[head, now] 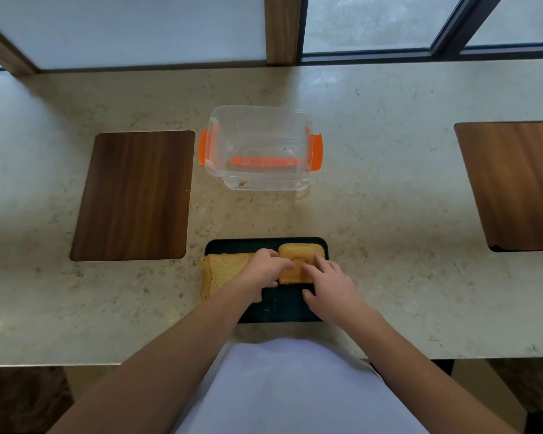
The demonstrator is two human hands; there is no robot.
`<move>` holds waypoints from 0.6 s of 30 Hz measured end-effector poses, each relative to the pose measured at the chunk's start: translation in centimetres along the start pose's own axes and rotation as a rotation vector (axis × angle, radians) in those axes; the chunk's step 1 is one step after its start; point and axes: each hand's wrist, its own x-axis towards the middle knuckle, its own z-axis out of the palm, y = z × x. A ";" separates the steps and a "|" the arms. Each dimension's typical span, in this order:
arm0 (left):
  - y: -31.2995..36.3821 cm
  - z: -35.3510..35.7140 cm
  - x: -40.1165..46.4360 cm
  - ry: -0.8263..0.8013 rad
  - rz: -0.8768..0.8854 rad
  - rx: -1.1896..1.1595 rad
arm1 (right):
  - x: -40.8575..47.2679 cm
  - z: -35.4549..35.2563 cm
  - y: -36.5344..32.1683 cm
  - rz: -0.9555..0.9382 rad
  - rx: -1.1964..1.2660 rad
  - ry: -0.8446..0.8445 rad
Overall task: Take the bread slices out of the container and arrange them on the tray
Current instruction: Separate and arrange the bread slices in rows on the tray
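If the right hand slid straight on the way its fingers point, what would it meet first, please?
The right hand points up-left, so it would probably first meet the bread already under its fingertips, then the left hand.

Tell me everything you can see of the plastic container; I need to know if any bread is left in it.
The container is a clear plastic box with orange latches on its left and right sides. It stands upright and lidless on the counter, beyond the tray, touching neither hand. No slices remain inside; only a few crumbs lie at the bottom. An orange strip shows through its base.
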 end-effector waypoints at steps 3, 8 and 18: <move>0.5 0.0 0.3 0.014 0.016 -0.019 | 0.3 -0.4 0.0 0.014 0.018 0.005; 0.8 0.0 0.6 0.013 0.021 -0.030 | 0.8 -0.9 0.1 0.032 0.020 0.000; 0.5 0.5 0.9 0.012 0.018 -0.003 | 0.7 -1.2 0.0 0.034 0.055 0.004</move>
